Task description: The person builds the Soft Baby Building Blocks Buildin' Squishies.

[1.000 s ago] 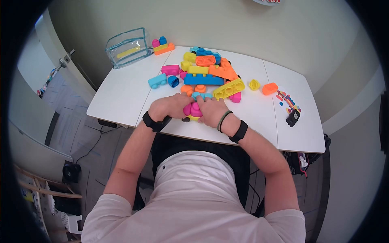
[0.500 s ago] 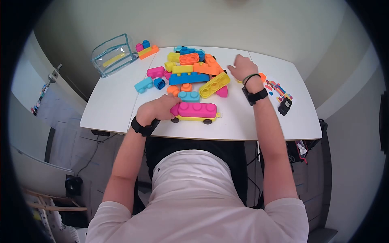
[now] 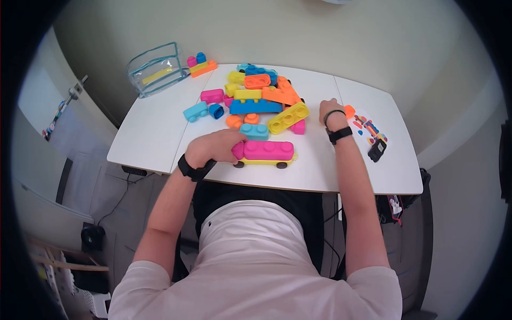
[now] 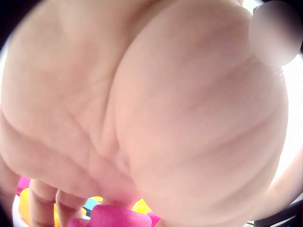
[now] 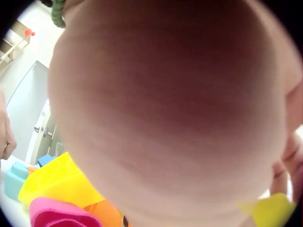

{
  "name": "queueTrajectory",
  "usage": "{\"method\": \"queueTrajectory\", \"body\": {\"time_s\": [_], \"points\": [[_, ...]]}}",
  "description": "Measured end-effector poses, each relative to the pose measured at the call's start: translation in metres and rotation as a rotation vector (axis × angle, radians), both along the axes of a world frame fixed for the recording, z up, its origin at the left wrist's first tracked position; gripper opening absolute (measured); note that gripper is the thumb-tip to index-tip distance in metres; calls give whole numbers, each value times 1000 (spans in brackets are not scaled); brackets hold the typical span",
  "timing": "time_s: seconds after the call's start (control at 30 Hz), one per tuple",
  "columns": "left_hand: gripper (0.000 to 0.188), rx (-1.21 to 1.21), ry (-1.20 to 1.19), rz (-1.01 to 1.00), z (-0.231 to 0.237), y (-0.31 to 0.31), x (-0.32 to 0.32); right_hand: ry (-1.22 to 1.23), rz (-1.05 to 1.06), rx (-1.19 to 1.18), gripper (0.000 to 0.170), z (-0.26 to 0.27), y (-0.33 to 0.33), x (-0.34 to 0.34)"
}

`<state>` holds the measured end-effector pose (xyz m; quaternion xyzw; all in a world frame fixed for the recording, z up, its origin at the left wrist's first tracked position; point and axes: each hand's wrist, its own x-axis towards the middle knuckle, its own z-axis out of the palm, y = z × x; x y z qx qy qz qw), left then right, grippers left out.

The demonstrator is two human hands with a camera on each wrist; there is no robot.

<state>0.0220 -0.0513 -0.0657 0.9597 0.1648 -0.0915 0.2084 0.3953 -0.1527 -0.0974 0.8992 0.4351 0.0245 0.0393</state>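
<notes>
Risk: yellow wheeled base (image 3: 264, 162) may roll under a one-handed hold.
The left hand (image 3: 216, 146) pinches the small pink block (image 3: 238, 151); uneven pressure could roll the base, just right of that hand, or loosen the block. Between the hands, the angled long yellow block (image 3: 288, 118) could be knocked by a low leftward sweep. The right hand (image 3: 330, 112), well apart from the left, is at a small yellow block (image 5: 273, 210); its grip cannot be told, and partial finger contact could push the block away.

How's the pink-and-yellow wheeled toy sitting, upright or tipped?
Upright. In the head view, the wheeled toy stands on the white table, dark wheels under its yellow base, pink studs facing up.
</notes>
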Motion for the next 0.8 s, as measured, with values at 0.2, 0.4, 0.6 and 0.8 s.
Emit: {"method": "queueTrajectory", "body": {"time_s": [0.2,0.4,0.6,0.8], "points": [[74,-15,-83,6,-7,2,-2,40,89,17,28,45,-7,-24],[70,-107,-305,16,21,-1,-3,91,378,325,31,93,-40,-82],[70,-105,-676,-18,38,-22,4,418,810,522,32,114,-50,-128],[68,-280,-593,84,61,-31,-2,781,868,561,38,112,-46,-160]]}}
